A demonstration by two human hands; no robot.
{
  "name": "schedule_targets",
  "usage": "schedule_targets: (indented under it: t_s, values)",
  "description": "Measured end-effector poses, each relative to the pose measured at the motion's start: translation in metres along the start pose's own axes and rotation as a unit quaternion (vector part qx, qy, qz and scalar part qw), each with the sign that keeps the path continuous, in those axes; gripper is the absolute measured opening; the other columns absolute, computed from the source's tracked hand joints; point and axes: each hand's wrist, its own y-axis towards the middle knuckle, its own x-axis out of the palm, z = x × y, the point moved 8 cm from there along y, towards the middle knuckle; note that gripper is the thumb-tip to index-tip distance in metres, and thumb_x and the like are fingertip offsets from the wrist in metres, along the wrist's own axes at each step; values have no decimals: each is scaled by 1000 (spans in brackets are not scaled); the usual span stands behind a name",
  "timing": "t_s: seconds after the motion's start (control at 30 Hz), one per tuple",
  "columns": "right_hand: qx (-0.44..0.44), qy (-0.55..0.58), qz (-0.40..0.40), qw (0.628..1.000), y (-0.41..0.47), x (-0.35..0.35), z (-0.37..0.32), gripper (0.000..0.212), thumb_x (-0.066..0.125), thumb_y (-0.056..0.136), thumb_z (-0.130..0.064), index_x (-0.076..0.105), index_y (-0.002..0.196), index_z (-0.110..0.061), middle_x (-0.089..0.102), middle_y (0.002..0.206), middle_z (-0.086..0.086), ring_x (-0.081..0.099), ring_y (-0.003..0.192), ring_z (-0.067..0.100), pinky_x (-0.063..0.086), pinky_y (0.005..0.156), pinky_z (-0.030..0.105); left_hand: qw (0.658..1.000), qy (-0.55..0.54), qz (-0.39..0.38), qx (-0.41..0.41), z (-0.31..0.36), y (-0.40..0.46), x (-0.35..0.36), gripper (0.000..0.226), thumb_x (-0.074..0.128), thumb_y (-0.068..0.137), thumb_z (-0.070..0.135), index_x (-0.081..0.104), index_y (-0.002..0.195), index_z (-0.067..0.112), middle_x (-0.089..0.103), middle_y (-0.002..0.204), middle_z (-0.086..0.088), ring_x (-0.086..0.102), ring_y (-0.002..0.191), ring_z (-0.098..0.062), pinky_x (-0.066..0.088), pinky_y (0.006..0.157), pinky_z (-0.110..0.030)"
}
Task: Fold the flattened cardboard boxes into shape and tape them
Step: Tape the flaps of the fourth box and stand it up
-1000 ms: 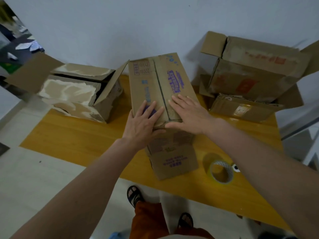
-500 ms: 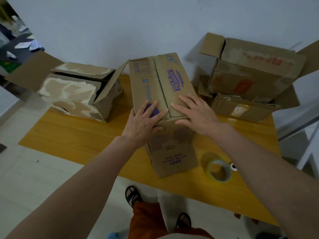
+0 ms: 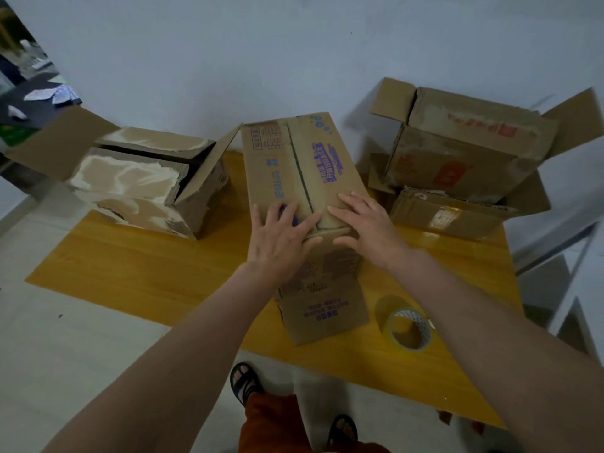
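Here, in the middle of the frame, a tall cardboard box (image 3: 304, 178) with purple print stands on the yellow wooden table (image 3: 147, 273), its two top flaps folded shut so that their seam runs away from the viewer. The left hand (image 3: 281, 240) lies flat on the left flap at the near edge, fingers straight and spread, thumb hooked over the front corner. The right hand (image 3: 366, 227) lies flat on the right flap just beside it, fingers straight and fanned out, pressing down rather than gripping. A front flap hangs down at the near face of the box. To the lower right of the box, a roll of clear tape (image 3: 408, 328) rests on the table, apart from both hands. At the left of the frame sits a torn open box (image 3: 137, 188), and at the upper right an open box (image 3: 457, 155) rests behind a flattened box (image 3: 447, 217).
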Motion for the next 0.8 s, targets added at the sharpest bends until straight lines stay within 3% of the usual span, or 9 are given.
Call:
schedule_targets:
  t_s: [0.13, 0.23, 0.33, 0.43, 0.57, 0.63, 0.73, 0.8]
  values:
    - [-16, 38, -3, 999, -4, -3, 4, 62, 66, 86, -23, 40, 142, -30, 25, 156, -4, 13, 145, 17, 11, 120, 42, 989, -85, 92, 79, 6, -10, -5, 39, 40, 99, 40, 54, 135, 34, 51, 143, 7, 41, 134, -21, 31, 111, -44]
    - [-16, 18, -6, 1000, -13, -5, -13, 61, 64, 88, -22, 39, 143, -26, 25, 156, -7, 12, 146, 12, 11, 120, 40, 962, -181, 195, 58, -1, -19, -13, 27, 58, 88, 33, 73, 108, 24, 68, 109, 3, 59, 101, -23, 52, 81, -41]
    - [-56, 20, 1, 998, -30, 0, -37, 56, 57, 94, -25, 36, 145, -21, 30, 154, -7, 17, 144, 9, 8, 118, 29, 947, -233, 220, 24, -6, -19, -14, 16, 74, 80, 27, 76, 94, 21, 65, 89, 2, 57, 84, -21, 52, 67, -38]
    - [-55, -4, 11, 998, -26, -1, -41, 53, 52, 96, -25, 34, 146, -19, 33, 153, -4, 19, 144, 11, 6, 116, 26, 941, -255, 221, 18, -7, -17, -15, 13, 79, 77, 24, 76, 88, 19, 65, 85, 1, 56, 80, -21, 51, 65, -38]
    - [-45, -61, -26, 997, -14, 6, -45, 64, 47, 96, -43, 24, 150, -18, 19, 158, -4, 8, 147, 14, 1, 116, 29, 937, -271, 219, 11, -9, -17, -16, 12, 81, 74, 24, 75, 83, 20, 65, 83, 3, 57, 78, -20, 49, 64, -32]
    - [-46, -45, -19, 998, -18, 6, -46, 59, 45, 97, -44, 32, 147, -17, 27, 156, -3, 13, 146, 14, 5, 117, 29, 935, -280, 216, -3, -12, -18, -16, 12, 82, 73, 26, 76, 82, 21, 66, 82, 4, 57, 79, -18, 44, 65, -26]
    - [-55, 33, 23, 998, -27, -4, -48, 41, 41, 100, -35, 54, 133, -13, 52, 140, 3, 35, 137, 14, 20, 114, 29, 934, -287, 214, -4, -11, -19, -15, 10, 81, 74, 27, 75, 79, 21, 66, 82, 4, 57, 79, -17, 45, 63, -27]
    - [-50, 46, 10, 998, -26, -4, -49, 42, 32, 103, -32, 52, 135, -13, 51, 141, 4, 37, 136, 14, 19, 115, 27, 933, -290, 212, 0, -10, -17, -16, 9, 80, 75, 27, 75, 78, 21, 67, 82, 4, 57, 78, -17, 46, 63, -28]
